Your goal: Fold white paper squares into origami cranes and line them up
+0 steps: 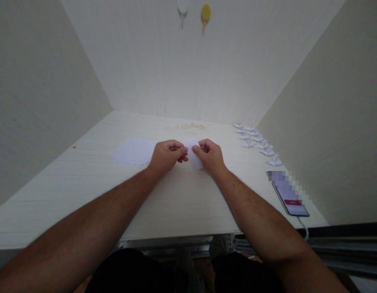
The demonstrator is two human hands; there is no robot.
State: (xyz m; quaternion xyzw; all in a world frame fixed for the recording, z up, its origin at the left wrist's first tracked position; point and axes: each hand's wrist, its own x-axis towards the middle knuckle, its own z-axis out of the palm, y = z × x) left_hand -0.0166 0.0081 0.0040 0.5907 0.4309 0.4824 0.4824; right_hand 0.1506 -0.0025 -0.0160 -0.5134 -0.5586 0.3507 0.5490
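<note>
Between my two hands, a small piece of white paper is held a little above the table. My left hand pinches its left edge between thumb and fingers. On the other side my right hand grips the paper, its thumb lying on the front face. Whether the paper is folded on its far side is hidden by my fingers. Just left of my left hand lies a loose pile of white paper sheets, partly covered by that hand.
Several folded white paper cranes stand in rows at the back right. A phone with a cable lies near the right front edge. Walls close in the white table on three sides. Two hooks hang on the back wall.
</note>
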